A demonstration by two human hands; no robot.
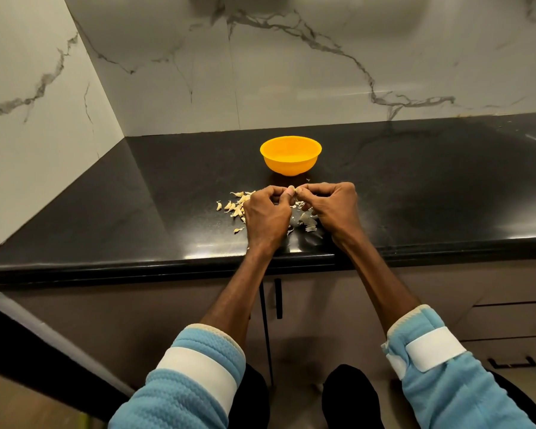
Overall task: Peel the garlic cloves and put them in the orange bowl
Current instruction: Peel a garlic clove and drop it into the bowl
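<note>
A small pale garlic clove (297, 190) sits pinched between the fingertips of both hands, held just above the bench (415, 196) near its front edge. The left hand (268, 215) has its fingers curled in, with the thumb against the clove. The right hand (334, 205) is curled the same way and nips the clove from the other side, so the two hands meet knuckle to knuckle.

Just left of the left hand lies a scatter of loose cloves (234, 207), curved and cream-coloured; some are hidden under the hand. Beneath and between the hands lie thin, papery peel scraps (310, 223).

The orange bowl (288, 167), round, smooth and plastic-looking, stands just beyond the hands, apart from them, with nothing between.

The bench is glossy black stone. White marble walls (291, 72) with grey veins rise at the far and left sides. Brown cabinet fronts (322, 305) with dark handles sit below. Quilted blue sleeves (183, 385) with white straps cover the forearms.
</note>
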